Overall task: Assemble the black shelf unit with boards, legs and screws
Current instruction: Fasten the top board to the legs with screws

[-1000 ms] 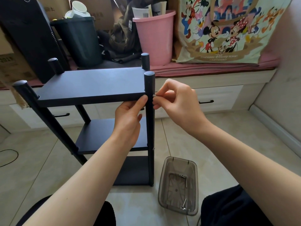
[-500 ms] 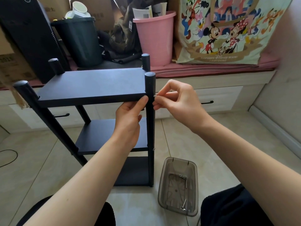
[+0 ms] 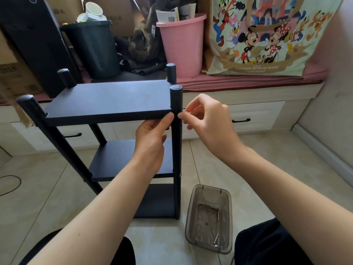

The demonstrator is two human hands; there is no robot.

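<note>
While the left hand [image 3: 150, 146] steadies the top board [image 3: 108, 100], the right hand [image 3: 208, 119] pinches at the near right leg [image 3: 176, 150] of the black shelf unit [image 3: 122, 153].

Matte black and standing upright on the tiled floor [image 3: 219, 161], the unit has three boards between four round legs with capped tops that rise above the top board. The left hand grips the top board's front edge beside the leg, thumb along the edge and fingers curled beneath. The right thumb and forefinger are closed together against the leg at board height; whatever they pinch is too small to make out. Just right of the unit's foot sits a clear grey tray [image 3: 209, 219] holding a few small metal parts. On the window seat behind, a cartoon-printed bag [image 3: 267, 35] reads "SHANGHAI Disney RESORT", beside a pink bucket [image 3: 183, 46].
</note>
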